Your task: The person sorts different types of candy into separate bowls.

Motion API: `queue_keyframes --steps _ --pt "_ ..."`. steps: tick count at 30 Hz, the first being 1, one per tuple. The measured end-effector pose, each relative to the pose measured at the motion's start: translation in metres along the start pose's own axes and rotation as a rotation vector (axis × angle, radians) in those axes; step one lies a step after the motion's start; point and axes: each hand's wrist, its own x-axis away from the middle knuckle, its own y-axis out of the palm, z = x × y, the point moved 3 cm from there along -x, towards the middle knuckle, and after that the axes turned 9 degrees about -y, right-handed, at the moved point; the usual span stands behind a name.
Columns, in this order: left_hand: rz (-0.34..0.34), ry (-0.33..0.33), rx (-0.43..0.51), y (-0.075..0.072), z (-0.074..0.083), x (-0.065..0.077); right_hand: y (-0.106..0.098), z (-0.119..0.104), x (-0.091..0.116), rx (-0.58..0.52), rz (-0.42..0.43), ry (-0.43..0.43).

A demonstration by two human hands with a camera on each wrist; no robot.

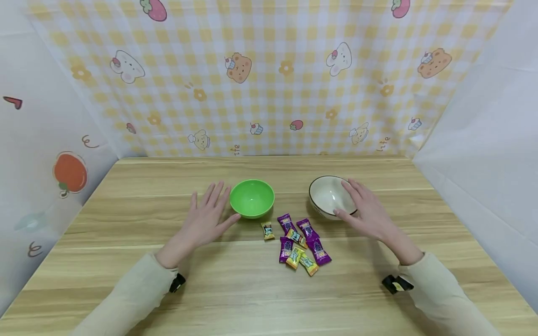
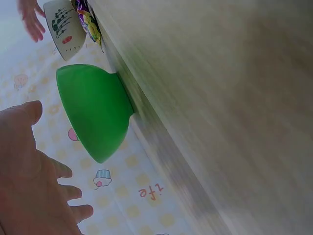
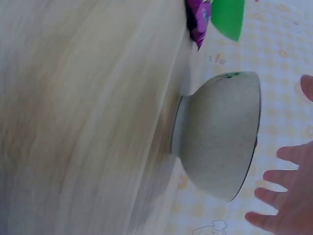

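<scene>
My left hand (image 1: 207, 218) is spread beside the left rim of a green bowl (image 1: 252, 199), holding nothing. In the left wrist view its fingers (image 2: 61, 169) stand apart from the bowl's side. My right hand (image 1: 364, 210), fingers also spread, hovers over the right rim of a white bowl (image 1: 329, 193) with a dark edge. The right wrist view shows a gap between that hand and the white bowl (image 3: 220, 132). Both bowls stand upright on the table. Between and in front of them lie several purple candy packets (image 1: 320, 252) and several yellow ones (image 1: 308, 264), some overlapping.
The wooden table (image 1: 138, 205) ends at the back against a yellow checked curtain (image 1: 269, 102) with cartoon prints. White sheets hang on the left (image 1: 42, 116) and right (image 1: 483, 116). One yellow packet (image 1: 267, 231) lies apart, just in front of the green bowl.
</scene>
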Motion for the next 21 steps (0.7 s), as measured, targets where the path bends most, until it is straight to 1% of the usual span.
queue_keyframes --steps 3,5,8,10,14,17,21 --pt "-0.006 -0.001 0.02 0.0 0.001 -0.003 -0.005 -0.005 0.001 -0.113 0.056 0.014" --pt "-0.016 -0.004 0.035 0.0 0.002 -0.005 -0.009 -0.01 0.002 -0.225 0.079 0.044" --pt "-0.03 -0.007 0.055 0.001 0.003 -0.007 -0.014 -0.016 0.005 -0.386 0.085 0.117" --pt "-0.036 -0.008 0.069 0.001 0.003 -0.009 -0.017 -0.02 0.008 -0.469 0.07 0.17" --pt "-0.051 -0.014 0.094 0.003 0.003 -0.012 -0.019 -0.026 0.013 -0.641 -0.002 0.256" --pt "-0.067 -0.019 0.111 0.005 0.002 -0.014 -0.017 -0.03 0.017 -0.773 -0.099 0.309" --pt "-0.083 -0.02 0.111 0.008 0.001 -0.016 -0.008 -0.033 0.022 -0.905 -0.249 0.337"
